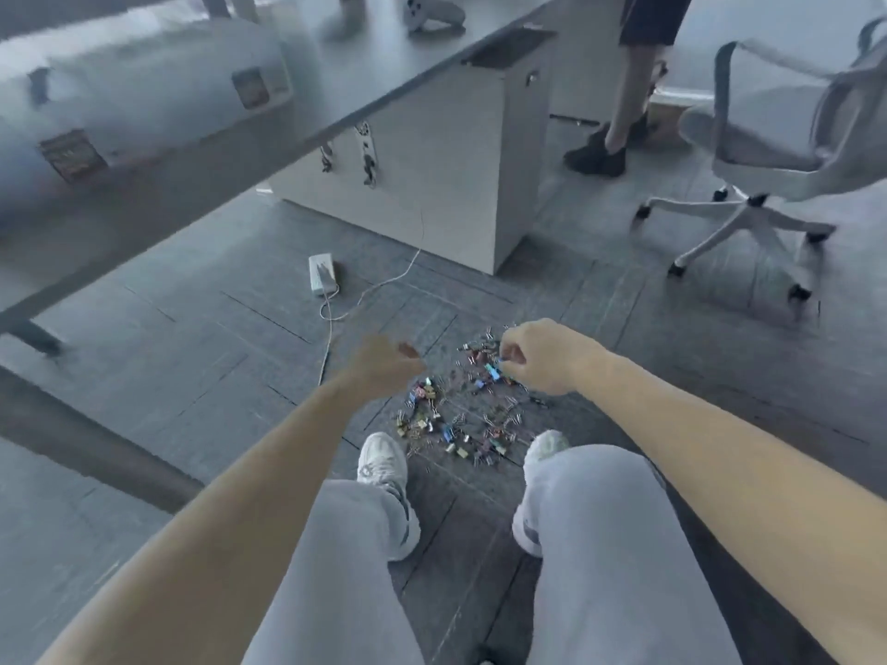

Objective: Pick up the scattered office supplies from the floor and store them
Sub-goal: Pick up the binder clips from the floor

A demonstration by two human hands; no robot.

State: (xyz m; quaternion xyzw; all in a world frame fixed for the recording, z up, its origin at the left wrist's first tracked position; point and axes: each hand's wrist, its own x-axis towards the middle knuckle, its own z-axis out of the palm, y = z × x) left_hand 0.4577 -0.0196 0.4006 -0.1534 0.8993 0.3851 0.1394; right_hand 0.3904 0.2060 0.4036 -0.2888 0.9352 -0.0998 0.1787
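Right hand (530, 358) pinching binder clips (451, 431) at the far edge of the pile on the floor (192, 376); left hand (386, 362) curled, contents unclear. Advisable: gather several per pinch, working inward.

Dim, cool bluish light, flat, and we see it brightest along the top edge. Shadows are soft and faint under the desk (336, 88) and chair (768, 156). We get heavy blur across the upper left. The left hand (384, 364) and right hand (533, 355) are slightly smeared. The clips (451, 424) are tiny and mushy. Wide-angle distortion bends the desk edge and stretches the forearms at the corners.
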